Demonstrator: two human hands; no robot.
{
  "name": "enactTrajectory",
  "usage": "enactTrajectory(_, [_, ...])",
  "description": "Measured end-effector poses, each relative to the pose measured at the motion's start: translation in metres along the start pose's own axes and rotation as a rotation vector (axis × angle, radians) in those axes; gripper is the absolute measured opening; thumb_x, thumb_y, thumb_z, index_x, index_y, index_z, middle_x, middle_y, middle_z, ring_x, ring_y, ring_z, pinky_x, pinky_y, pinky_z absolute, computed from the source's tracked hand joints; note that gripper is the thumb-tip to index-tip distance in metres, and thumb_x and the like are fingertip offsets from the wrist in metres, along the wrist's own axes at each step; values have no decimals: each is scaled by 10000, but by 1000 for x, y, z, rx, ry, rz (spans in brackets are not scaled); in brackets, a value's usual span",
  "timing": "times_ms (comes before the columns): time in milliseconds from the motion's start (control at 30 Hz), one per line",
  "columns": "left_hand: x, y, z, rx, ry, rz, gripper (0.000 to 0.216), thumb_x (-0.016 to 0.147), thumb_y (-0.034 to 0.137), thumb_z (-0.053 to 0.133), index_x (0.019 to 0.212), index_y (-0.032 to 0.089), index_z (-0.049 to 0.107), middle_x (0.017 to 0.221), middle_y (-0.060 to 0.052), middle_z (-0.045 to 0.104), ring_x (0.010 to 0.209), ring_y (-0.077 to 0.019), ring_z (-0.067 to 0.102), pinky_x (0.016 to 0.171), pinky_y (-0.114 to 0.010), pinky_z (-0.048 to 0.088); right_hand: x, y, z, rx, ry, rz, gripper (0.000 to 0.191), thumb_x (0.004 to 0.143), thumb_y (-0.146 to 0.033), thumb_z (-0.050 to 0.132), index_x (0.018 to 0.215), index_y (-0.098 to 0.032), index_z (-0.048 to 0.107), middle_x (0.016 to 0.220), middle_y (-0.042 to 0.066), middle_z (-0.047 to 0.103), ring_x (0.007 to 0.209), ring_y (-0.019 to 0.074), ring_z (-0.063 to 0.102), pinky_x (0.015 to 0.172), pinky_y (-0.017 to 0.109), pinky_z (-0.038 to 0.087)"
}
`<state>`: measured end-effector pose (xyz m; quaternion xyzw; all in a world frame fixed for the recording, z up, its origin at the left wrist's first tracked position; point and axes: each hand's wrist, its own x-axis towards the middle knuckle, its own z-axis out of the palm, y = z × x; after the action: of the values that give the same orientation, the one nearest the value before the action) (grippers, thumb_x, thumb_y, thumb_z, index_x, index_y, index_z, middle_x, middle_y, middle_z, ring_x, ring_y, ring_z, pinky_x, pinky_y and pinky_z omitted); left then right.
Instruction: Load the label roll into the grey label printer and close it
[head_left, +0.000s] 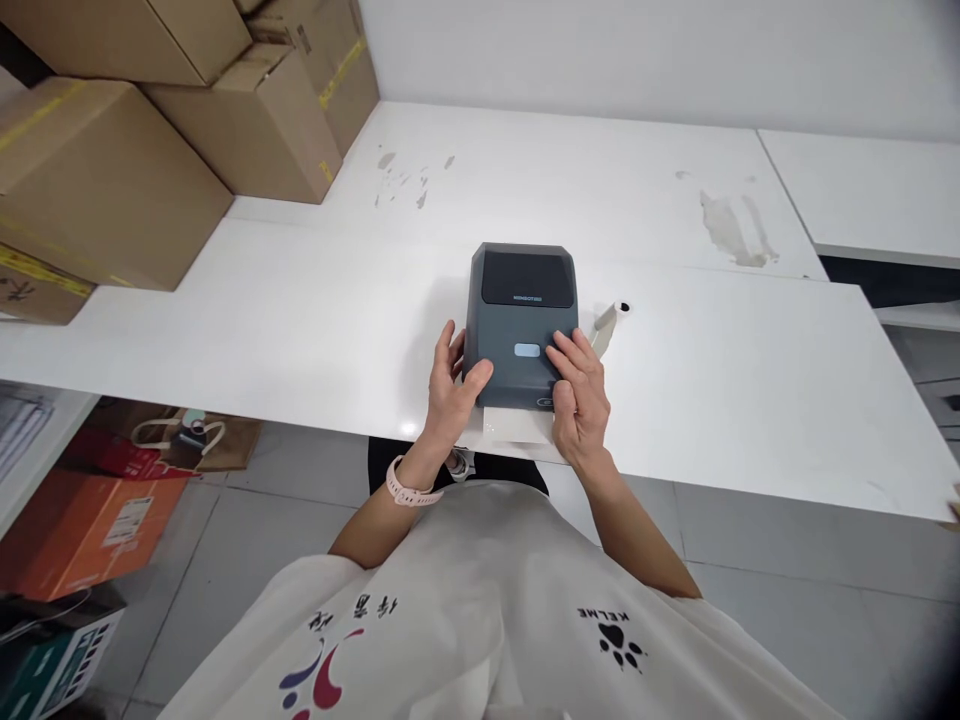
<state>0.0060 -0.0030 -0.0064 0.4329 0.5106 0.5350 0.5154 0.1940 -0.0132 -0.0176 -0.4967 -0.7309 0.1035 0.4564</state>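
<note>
- The left hand (pixel 448 400) lays its thumb on top of a boxy dark grey-blue device with a black panel (pixel 499 335), other fingers along its left side; whether they grip cannot be told.
- The right hand (pixel 581 405) spreads half-bent fingers over the device's right edge, its grip equally unclear.
- The device is between both hands, near the front edge of the white table (pixel 315 310).
- A flat white strip (pixel 517 425) shows at its near side.
- Just right lies a thin white roll (pixel 609 318).
- Brown cardboard boxes (pixel 105 190) stand far left.
</note>
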Motion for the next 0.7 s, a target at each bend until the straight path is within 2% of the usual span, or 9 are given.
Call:
enactTrajectory(133, [5,0,2,39,14,80,878,841,688,671,1569,319,347,1597,-126,483,1464,-333,488,1185,-467,443,-1,0,5,46,45,10,530,1059,-338,274,1543,-400,480,1545,-4,571,1564,288,370,1275,619,332])
enactTrajectory(267, [-6,2,0,43,26,87,765,856,629,687,1493,301,419,1543,-128,518,1425,-306,511,1155,-455,450,1,2,6,49,67,-6,507,1066,-342,284,1510,-377,526,1515,14,600,1545,293,404,1264,618,342])
enactTrajectory(333, [-23,-1,0,107,156,115,627,864,560,707,1386,284,497,1462,-116,563,1317,-256,570,1093,-420,477,3,3,6,78,93,-66,481,1069,-323,319,1493,-377,541,1504,15,610,1529,284,430,1256,607,357])
enactTrajectory(400, [-43,-6,2,191,330,136,432,843,498,738,1156,241,589,1204,-79,650,1034,-183,626,926,-348,515,5,3,6,113,132,-139,455,1067,-283,361,1467,-363,564,1484,23,625,1509,276,458,1235,592,387])
enactTrajectory(433, [-52,-8,3,194,324,104,328,847,481,729,1008,224,603,992,-36,657,858,-146,601,810,-306,506,6,2,6,116,147,-163,446,1066,-265,370,1452,-352,576,1472,29,633,1500,275,469,1223,585,401])
enactTrajectory(467, [-59,-9,5,172,232,37,299,846,478,725,882,214,589,819,4,617,720,-119,548,705,-275,474,7,2,6,108,156,-173,437,1066,-255,371,1438,-342,584,1462,36,639,1491,275,477,1214,578,409])
enactTrajectory(533, [-65,-8,7,76,62,-143,369,838,494,721,720,208,520,616,53,518,551,-83,437,568,-241,387,10,-1,5,67,160,-168,421,1069,-268,368,1427,-328,581,1440,50,647,1475,280,490,1201,567,410])
enactTrajectory(600, [-64,-3,6,-10,-53,-274,422,813,512,740,666,208,487,543,66,500,476,-63,382,502,-226,320,12,-3,2,12,147,-156,406,1073,-327,363,1424,-323,569,1410,65,653,1448,288,507,1178,551,414])
enactTrajectory(700, [-59,5,2,-33,-101,-300,432,782,520,769,665,207,496,522,63,532,441,-52,365,467,-219,271,16,-9,-5,-119,81,-166,406,1076,-428,340,1347,-319,623,1371,85,646,1384,300,539,1108,516,421])
